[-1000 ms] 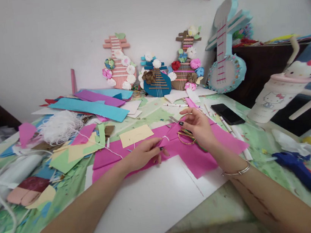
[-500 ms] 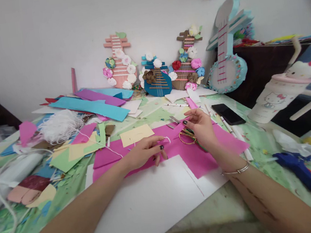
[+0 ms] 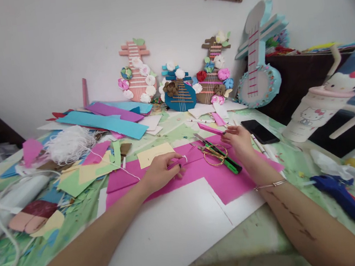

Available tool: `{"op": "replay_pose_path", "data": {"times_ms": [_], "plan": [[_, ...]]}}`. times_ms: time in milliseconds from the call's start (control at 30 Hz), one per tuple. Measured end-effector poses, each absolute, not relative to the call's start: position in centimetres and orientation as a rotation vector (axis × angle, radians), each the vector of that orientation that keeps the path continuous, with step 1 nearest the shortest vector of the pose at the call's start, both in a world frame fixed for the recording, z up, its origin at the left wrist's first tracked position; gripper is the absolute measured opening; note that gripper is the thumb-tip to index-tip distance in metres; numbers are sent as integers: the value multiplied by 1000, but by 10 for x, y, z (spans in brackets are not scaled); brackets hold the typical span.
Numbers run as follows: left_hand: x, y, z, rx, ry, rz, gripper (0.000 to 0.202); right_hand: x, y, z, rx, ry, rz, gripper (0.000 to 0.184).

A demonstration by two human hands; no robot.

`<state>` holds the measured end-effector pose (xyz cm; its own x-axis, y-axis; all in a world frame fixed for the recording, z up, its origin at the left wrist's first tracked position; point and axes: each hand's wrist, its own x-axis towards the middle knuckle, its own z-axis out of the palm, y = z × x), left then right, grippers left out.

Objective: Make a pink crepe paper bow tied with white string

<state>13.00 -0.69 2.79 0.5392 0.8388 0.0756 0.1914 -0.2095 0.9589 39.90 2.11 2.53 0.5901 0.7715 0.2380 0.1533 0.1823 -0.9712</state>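
My left hand [image 3: 164, 169] is closed over the magenta paper [image 3: 227, 187], with a white string [image 3: 126, 171] running behind it and a short end showing past the fingertips. My right hand [image 3: 239, 140] pinches a narrow pink paper strip [image 3: 210, 128] that points up and left. Between the hands lie gold-handled scissors [image 3: 216, 156] and a green and black utility knife [image 3: 230, 165], both on the magenta paper. Beneath everything is a white board [image 3: 155, 240] with a drawn line near its right side. A cream paper piece [image 3: 155, 153] rests beyond my left hand.
A ball of white string [image 3: 69, 143] and paper scraps [image 3: 84, 171] crowd the left. Decorated paper instruments [image 3: 180, 93] stand along the wall. On the right are a phone [image 3: 260, 131], a large tumbler [image 3: 318, 110] and a blue glue gun [image 3: 346, 200].
My right hand has moved right with the pink strip, uncovering the scissors and knife. My left hand has shifted slightly left, its fingers now more curled.
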Motion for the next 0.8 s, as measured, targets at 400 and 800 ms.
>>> {"op": "replay_pose_path", "data": {"times_ms": [400, 800], "plan": [[131, -14, 32, 2041, 944, 908, 23, 307, -32, 33, -1251, -1654, 958, 16], [128, -20, 41, 2129, 856, 821, 24, 301, -36, 33, -976, -1250, 1322, 19]]}}
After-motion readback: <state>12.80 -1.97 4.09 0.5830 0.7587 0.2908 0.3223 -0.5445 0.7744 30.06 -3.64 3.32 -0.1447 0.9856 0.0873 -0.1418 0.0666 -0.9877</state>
